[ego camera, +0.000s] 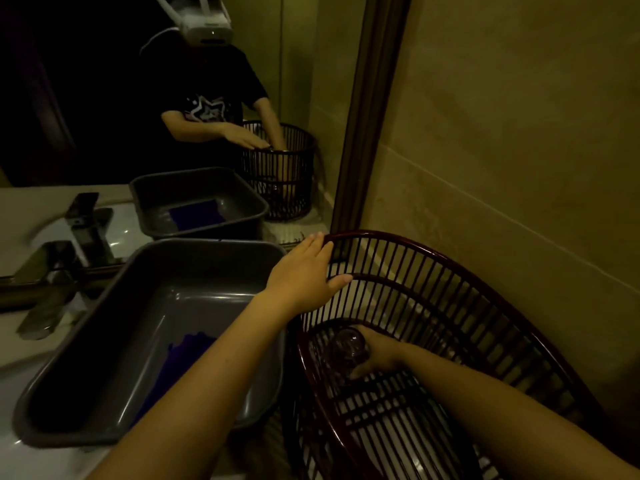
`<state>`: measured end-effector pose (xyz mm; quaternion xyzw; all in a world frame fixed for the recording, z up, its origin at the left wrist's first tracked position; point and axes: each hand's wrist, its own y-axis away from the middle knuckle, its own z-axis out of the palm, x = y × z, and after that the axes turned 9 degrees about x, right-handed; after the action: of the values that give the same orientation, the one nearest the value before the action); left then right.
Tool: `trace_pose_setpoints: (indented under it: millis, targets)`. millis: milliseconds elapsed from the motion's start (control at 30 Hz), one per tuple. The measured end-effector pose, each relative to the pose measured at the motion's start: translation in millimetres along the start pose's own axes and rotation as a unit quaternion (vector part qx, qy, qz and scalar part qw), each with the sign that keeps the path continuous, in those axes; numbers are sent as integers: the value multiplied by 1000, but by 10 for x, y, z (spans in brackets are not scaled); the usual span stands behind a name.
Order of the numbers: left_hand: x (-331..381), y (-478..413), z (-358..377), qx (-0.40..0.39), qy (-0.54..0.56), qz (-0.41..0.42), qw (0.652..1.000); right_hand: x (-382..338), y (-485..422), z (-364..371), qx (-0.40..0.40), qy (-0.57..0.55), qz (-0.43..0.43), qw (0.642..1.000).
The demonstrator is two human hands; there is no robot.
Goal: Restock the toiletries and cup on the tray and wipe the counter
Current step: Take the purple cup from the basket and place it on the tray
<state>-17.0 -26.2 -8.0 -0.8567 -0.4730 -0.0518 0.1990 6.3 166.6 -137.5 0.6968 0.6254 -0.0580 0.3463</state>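
Right grip (375,355) clasps cup (348,348) inside basket (450,271).

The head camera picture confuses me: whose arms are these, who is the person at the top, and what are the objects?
There is one picture, from a camera worn on a person's head, looking down at their own arms. The figure at the top is the same person reflected in a mirror. The left hand rests on the rim of a dark red slatted basket. The right hand reaches inside the basket and holds a clear glass cup. Beside the basket, on the counter, stands a grey plastic tub with a blue cloth in it. A faucet is at the left.
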Motion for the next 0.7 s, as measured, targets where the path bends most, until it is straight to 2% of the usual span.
trace_pose_setpoints:
  millis: [367, 533, 633, 700]
  targets:
    - [-5, 2, -17, 2, 34, -9, 999, -118, 45, -167, 13, -109, -29, 994]
    - [14, 11, -70, 54, 135, -19, 989, -284, 245, -618, 68, -124, -50, 989]
    - [63, 42, -131, 140, 224, -13, 964, -414, 465, -915, 110, -158, -81, 978]
    - [150, 53, -201, 143, 299, -28, 943, -539, 639, -1088, 135, -181, -116, 967]
